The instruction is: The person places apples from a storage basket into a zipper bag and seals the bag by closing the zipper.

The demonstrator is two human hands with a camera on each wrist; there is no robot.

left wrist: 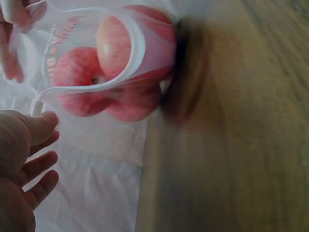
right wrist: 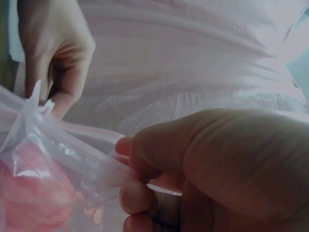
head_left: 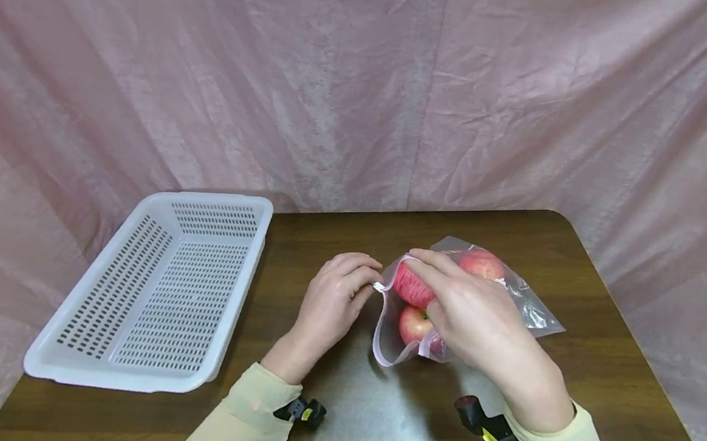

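A clear plastic zip bag (head_left: 538,315) lies on the table at right, its pale-edged mouth gaping toward the left and front. Several red apples are inside, among them one by the mouth (head_left: 415,325) and another at the back (head_left: 483,264). My left hand (head_left: 333,294) pinches the white slider (left wrist: 36,107) at the far end of the mouth between thumb and finger. Over the bag lies my right hand (head_left: 478,315), partly hiding the apples. In the right wrist view, the right thumb (right wrist: 159,145) and fingers grip the bag's edge.
To the left stands a white perforated plastic basket (head_left: 118,377) with nothing in it. The brown wooden table (head_left: 318,232) ends at a back edge in front of a pink curtain (head_left: 345,78). Both wrists wear dark straps with small cameras.
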